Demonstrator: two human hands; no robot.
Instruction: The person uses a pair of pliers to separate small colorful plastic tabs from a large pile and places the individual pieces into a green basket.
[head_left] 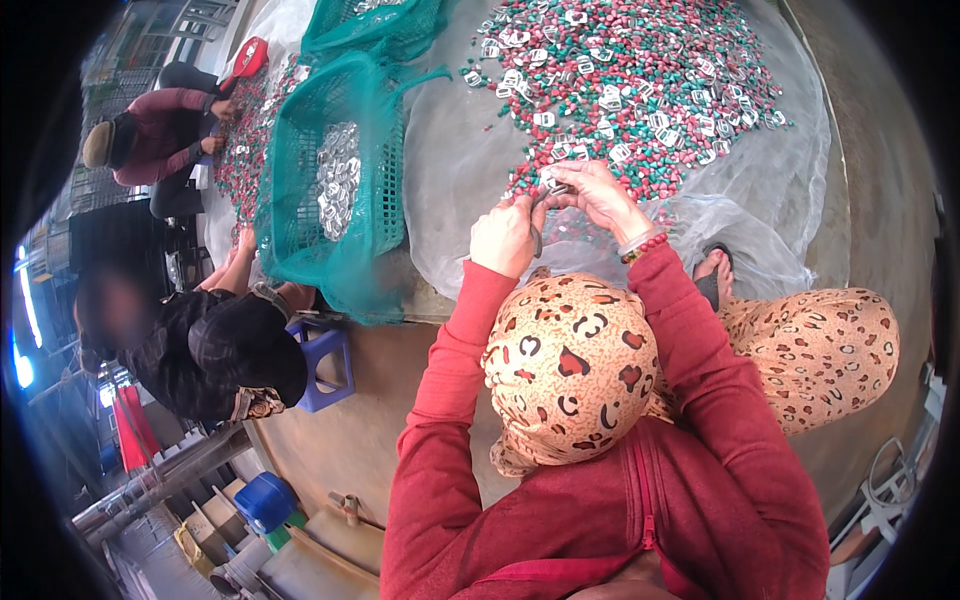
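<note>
In front of me my left hand (503,238) is closed around a thin dark tool (537,240), whose kind I cannot make out. My right hand (600,200) pinches a small silver metal buckle (550,182) against the tool's tip, so the two hands nearly meet. Just beyond them spreads a wide heap of red, pink and green pellets (640,178), with many more silver buckles (610,97) scattered through it. The heap lies on a translucent whitish mesh sheet (450,150).
Left of the sheet stands a green plastic basket (388,215), draped in green netting and holding buckles (338,180). Another netted basket (370,32) is behind it. Two people sit at the left, one (155,135) reaching into pellets near a red scoop (252,57). A blue stool (325,370) stands nearby.
</note>
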